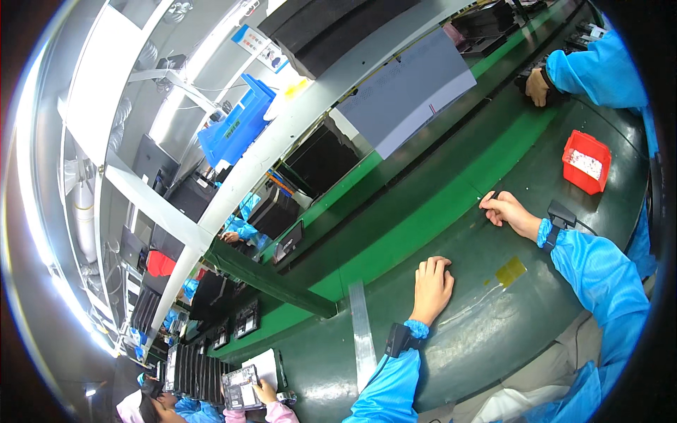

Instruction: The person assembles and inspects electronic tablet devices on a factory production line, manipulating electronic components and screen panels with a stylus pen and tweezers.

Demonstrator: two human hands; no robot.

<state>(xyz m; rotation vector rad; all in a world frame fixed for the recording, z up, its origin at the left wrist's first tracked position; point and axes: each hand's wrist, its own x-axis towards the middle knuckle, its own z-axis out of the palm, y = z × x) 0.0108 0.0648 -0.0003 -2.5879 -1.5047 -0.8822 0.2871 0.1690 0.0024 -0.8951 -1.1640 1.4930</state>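
Two bare hands, apart, both at the dark green table (pixel 317 366); clock directions as seen in the view. Left hand (pixel 432 290): palm down on the tabletop, fingers loosely bent, nothing seen in it. Right hand (pixel 506 211): between 1 and 2 o'clock of the left, fingers curled toward thumb; small dark bit (pixel 496 194) at the fingertips, can't tell if pinched. Yellow film patch (pixel 511 271) flat on table, 6 o'clock of right hand, 3 o'clock of left, near both. Red bin (pixel 587 162), small white pieces inside, 2 o'clock of right hand. Clear strip (pixel 362 331), 8 o'clock of left hand. Co-worker's gloved hand (pixel 537 88), 12 to 1 o'clock of right hand, well apart.
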